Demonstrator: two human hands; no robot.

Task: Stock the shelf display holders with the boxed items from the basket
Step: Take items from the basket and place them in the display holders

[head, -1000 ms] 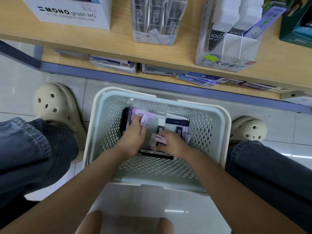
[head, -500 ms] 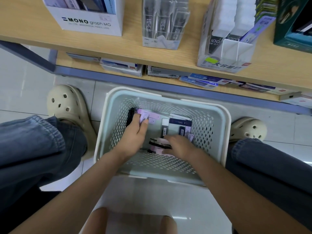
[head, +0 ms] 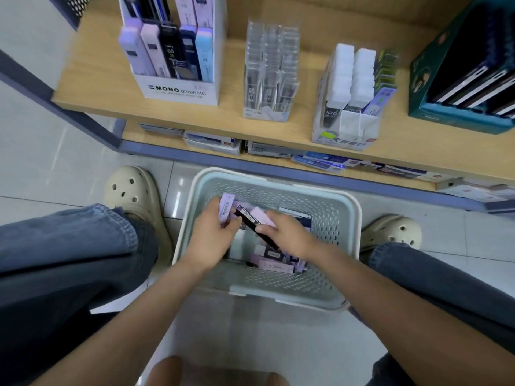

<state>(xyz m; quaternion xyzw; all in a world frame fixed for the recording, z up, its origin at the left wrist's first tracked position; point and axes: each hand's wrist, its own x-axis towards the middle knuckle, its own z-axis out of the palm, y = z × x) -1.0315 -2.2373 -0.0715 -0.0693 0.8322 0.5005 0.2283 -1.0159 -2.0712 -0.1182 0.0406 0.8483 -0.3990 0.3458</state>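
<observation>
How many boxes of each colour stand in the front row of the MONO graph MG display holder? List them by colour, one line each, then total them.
Front row of the MONO graph MG display holder:
pale purple boxes: 2
black box: 1
navy box: 1
light blue box: 1
Total: 5

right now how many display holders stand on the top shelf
4: the white MONO holder at left, a clear holder beside it, a white divided holder, and a teal box at the right edge; more may sit off frame.

Perforated matt plastic basket (head: 328, 218), wood-grain shelf (head: 292, 132), glossy floor tiles (head: 55, 168)
</observation>
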